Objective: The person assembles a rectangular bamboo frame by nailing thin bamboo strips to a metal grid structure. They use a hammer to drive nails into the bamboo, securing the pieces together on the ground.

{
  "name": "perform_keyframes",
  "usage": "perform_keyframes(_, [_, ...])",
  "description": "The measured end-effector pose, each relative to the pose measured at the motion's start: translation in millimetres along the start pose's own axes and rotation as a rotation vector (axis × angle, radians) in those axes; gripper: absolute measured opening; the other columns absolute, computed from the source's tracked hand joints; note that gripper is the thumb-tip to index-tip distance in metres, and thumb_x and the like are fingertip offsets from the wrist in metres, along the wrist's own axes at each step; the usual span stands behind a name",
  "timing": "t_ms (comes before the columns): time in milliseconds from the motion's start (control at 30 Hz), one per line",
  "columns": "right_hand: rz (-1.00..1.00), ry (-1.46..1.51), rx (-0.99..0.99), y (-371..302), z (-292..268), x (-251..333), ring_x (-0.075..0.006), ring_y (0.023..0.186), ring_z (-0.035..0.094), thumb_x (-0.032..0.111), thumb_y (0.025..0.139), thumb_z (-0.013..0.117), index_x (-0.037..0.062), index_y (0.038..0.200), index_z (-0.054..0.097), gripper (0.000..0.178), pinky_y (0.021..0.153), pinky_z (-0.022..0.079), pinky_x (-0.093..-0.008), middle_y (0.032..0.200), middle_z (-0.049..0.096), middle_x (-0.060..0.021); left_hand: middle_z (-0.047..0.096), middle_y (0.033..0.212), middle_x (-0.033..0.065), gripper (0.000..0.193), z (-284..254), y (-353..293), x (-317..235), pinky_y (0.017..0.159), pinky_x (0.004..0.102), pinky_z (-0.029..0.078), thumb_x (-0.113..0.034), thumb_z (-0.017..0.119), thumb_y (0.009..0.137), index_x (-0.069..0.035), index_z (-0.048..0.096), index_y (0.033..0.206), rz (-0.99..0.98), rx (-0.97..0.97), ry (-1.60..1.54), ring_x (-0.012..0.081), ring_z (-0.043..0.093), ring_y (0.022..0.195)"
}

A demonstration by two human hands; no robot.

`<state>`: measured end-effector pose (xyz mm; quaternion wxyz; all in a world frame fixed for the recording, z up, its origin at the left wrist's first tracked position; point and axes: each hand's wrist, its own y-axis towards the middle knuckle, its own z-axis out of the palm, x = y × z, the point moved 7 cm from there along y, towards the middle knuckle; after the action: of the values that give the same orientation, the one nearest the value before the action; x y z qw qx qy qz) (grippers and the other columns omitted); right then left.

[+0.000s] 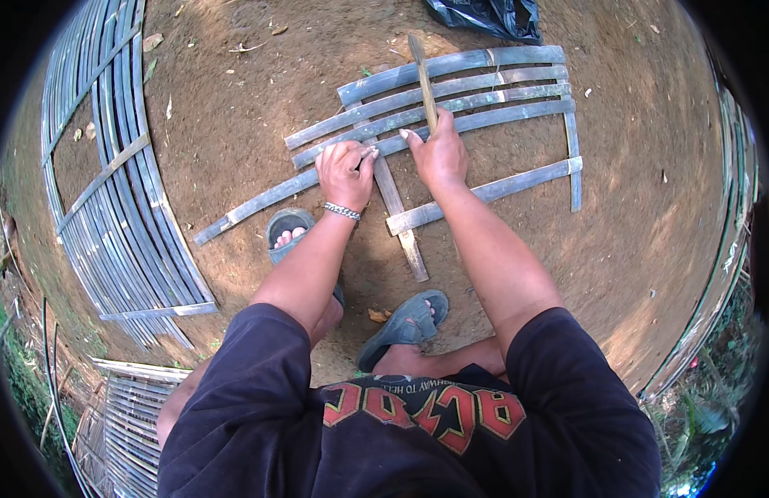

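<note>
- My right hand [438, 153] was closed around the handle of a long blade [423, 79]; the blade ran up and away from me, across the upper slats.
- My left hand [347, 173] was curled into a fist, knuckles up, pressing down on a bamboo slat [260, 199]. Couldn't tell whether the fingers actually wrapped the slat or just bore on it.
- Metal bracelet [342, 211] sat on my left wrist.
- Both hands were close together, near the middle of the bamboo frame [500, 83], right where the long slats crossed the upright crosspiece [398, 216].
- The frame lay flat on bare brown dirt [235, 108]: several grey-green split slats running left to right, slightly bowed, a short end piece [573, 158] tying them on the right.
- The slat under my left hand stuck out well past the others to the lower left.
- A lower slat [492, 189] sat apart from the upper group, crossing the upright piece just beside my right forearm.
- My left foot in a grey sandal [289, 232] was planted just below the long slat; my right sandal [405, 319] was nearer my body, beside the foot of the crosspiece.
- A finished slatted panel [110, 183] lay well off to my left, another [135, 415] at lower left.
- A black plastic bag [488, 17] sat beyond the frame at the top edge.
</note>
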<state>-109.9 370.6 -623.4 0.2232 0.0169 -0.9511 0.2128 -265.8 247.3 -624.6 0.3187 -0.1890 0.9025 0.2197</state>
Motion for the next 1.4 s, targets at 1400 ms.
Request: perform_keyframes(1400, [-0.242, 0.136, 0.093, -25, -10, -10, -0.0458, 0.099, 0.068, 0.029, 0.094, 0.069, 0.0102, 0.141, 0.045, 0.056, 0.084, 0.052, -0.0540, 0.108, 0.071, -0.0222, 0.066, 0.096, 0.0026, 0.013, 3, -2, 6, 0.086, 0.0420, 0.041, -0.015, 0.079, 0.079, -0.012, 0.068, 0.084, 0.000, 0.042, 0.020, 0.0263, 0.060, 0.096])
